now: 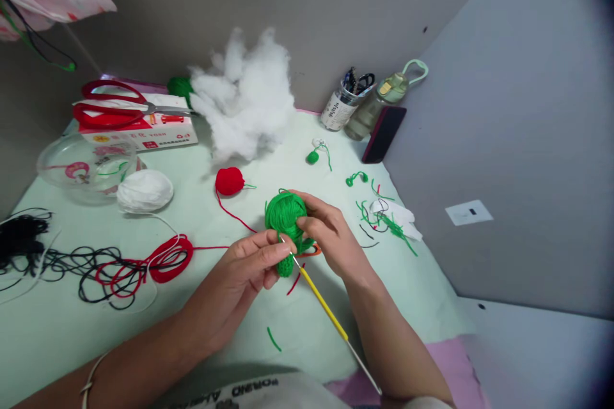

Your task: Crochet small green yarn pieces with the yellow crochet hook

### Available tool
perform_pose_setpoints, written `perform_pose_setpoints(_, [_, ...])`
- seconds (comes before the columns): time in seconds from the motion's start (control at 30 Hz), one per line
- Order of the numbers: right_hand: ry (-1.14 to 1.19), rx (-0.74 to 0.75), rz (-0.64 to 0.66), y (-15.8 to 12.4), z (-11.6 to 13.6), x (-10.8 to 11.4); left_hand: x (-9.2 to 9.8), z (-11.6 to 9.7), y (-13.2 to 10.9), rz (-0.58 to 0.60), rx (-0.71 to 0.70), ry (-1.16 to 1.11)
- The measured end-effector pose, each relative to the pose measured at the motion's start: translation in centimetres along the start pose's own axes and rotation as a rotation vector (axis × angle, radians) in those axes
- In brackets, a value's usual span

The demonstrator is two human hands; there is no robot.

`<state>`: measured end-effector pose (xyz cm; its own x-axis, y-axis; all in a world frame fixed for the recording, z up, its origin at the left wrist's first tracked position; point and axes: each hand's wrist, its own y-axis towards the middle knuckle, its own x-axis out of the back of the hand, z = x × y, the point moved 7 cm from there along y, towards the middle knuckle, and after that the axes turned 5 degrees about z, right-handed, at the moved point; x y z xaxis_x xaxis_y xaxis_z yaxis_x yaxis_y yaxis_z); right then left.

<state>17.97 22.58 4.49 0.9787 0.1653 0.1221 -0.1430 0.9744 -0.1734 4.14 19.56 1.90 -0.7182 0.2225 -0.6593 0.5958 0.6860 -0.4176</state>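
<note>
My right hand (329, 230) grips a ball of green yarn (284, 212) from its right side, over the middle of the table. My left hand (249, 262) pinches a small green crocheted piece (285, 266) just below the ball. Between the left thumb and finger sits the tip of a crochet hook (322, 302), whose yellow grip and metal shaft slant down to the right. The fingers partly hide the crocheted piece. Behind the ball lies a red ball (229, 181) with a red strand running toward my hands.
White stuffing (249, 96) stands at the back, near red scissors (115, 105) on a box (144, 134). Left are a plastic bowl (62, 169), white yarn (144, 191) and tangled black yarn (62, 262). Right are a pen jar (338, 108), a bottle (364, 118), a phone (385, 134) and scraps (396, 217).
</note>
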Motion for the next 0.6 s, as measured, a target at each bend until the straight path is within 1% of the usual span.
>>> perform_pose_setpoints(0.13, [-0.009, 0.039, -0.056, 0.7, -1.1, 0.2, -0.1, 0.4, 0.3, 0.005, 0.026, -0.036])
perform_pose_setpoints(0.23, [-0.054, 0.014, -0.093, 2.1, -2.5, 0.6, 0.3, 0.4, 0.5, -0.029, 0.039, -0.111])
perform_pose_setpoints(0.3, [-0.042, 0.008, -0.101, 2.9, -2.9, 1.0, 0.5, 0.1, 0.4, -0.046, 0.019, -0.142])
perform_pose_setpoints(0.37, [-0.026, 0.068, -0.179, 3.1, -2.3, 1.9, 0.5, -0.5, 0.2, -0.035, -0.018, -0.148])
perform_pose_setpoints(0.43, [-0.063, 0.176, -0.288, 2.3, -0.9, 2.8, 0.4, -1.1, 0.0, -0.015, -0.057, -0.155])
perform_pose_setpoints(0.47, [-0.097, 0.232, -0.319, 1.6, -0.1, 3.0, 0.3, -1.4, -0.2, -0.011, -0.073, -0.162])
perform_pose_setpoints(0.5, [-0.138, 0.277, -0.308, 0.9, 0.7, 2.8, 0.3, -1.6, -0.3, -0.011, -0.087, -0.171])
perform_pose_setpoints(0.53, [-0.163, 0.307, -0.239, 0.1, 1.3, 2.2, 0.2, -1.8, -0.5, -0.013, -0.101, -0.182])
perform_pose_setpoints(0.6, [-0.174, 0.278, -0.035, -1.5, 1.5, 0.4, 0.2, -2.1, -0.8, -0.023, -0.132, -0.198])
